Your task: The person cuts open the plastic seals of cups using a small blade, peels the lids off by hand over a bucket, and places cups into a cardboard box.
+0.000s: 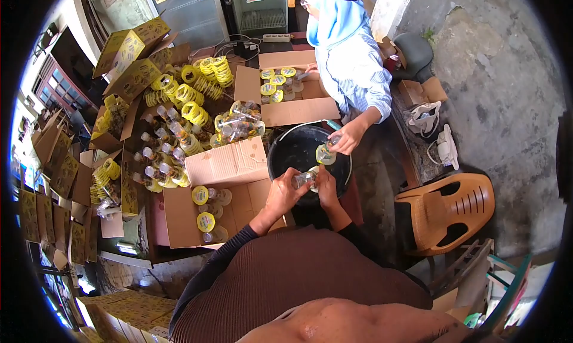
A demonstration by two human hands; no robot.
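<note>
My left hand and my right hand are closed around a small clear bottle, held on its side over the near part of a black bucket. Left fingers wrap its left end; right fingers grip the other end. Just beyond, a co-worker's hand holds another clear bottle with yellow on it, above the bucket. Left of my hands, an open cardboard box holds several bottles with yellow or clear round ends.
Upright bottles and stacked yellow rings crowd the left. A second open box stands beyond the bucket, beside the co-worker. An orange chair is at the right; cartons pile up far left.
</note>
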